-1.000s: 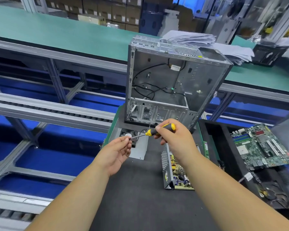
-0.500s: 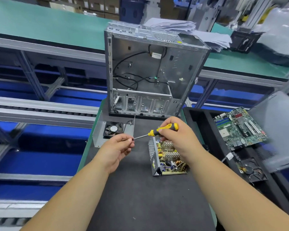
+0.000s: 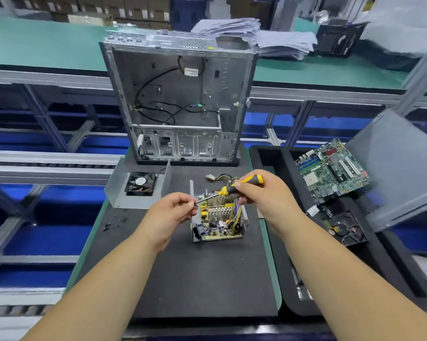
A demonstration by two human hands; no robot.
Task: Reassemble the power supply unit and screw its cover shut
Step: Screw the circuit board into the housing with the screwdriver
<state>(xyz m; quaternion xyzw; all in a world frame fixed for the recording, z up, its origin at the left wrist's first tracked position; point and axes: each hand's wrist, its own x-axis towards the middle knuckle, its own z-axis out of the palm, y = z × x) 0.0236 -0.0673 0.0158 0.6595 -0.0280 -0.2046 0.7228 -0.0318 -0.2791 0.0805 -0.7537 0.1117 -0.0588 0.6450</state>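
on mat [image 3: 207,279], open psu [image 3: 217,222], board inside

Screwdriver [image 3: 234,189] tip hidden behind left hand [image 3: 169,217] fingertips; any screw pinched there can't be seen. Right hand [image 3: 264,195] covers the far right corner of the open power supply [image 3: 218,221]. Small dark bits [image 3: 115,222] on the mat, left, too small to tell. Grey panel [image 3: 401,168] at right blurred, cut by edge. Both forearms run off bottom.
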